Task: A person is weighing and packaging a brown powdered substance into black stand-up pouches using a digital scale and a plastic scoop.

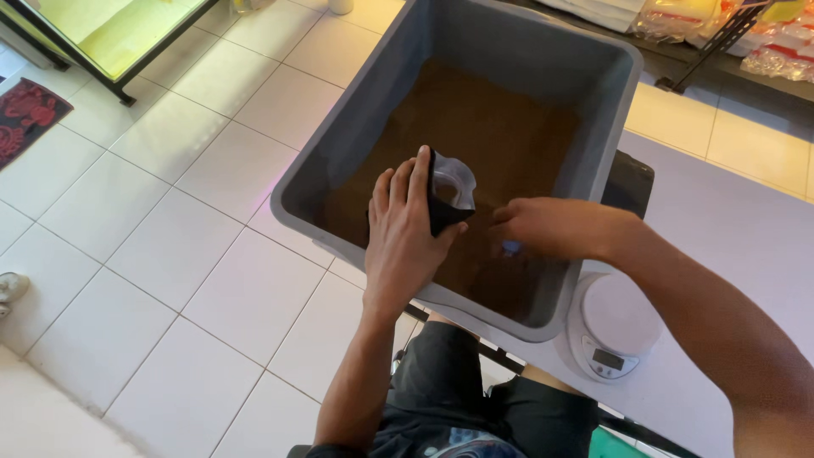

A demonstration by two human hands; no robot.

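— Where is the pouch from your hands?

— Your left hand [405, 233] is clamped on the black pouch [447, 197], upright, mouth open, over the brown powder [500, 136] in the grey tub [373, 93]. Your right hand [543, 227] lies just right of it, low in the powder, fingers curled; whether they close on anything, I cannot tell.

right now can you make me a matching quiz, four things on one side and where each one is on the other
Things:
1. pouch
2. brown powder
3. kitchen scale
4. right hand

Places:
A. fills the bottom of the grey tub
B. on the white table, beside the tub
C. held open by the left hand
D. reaching down into the tub

Pairs: 1-C, 2-A, 3-B, 4-D
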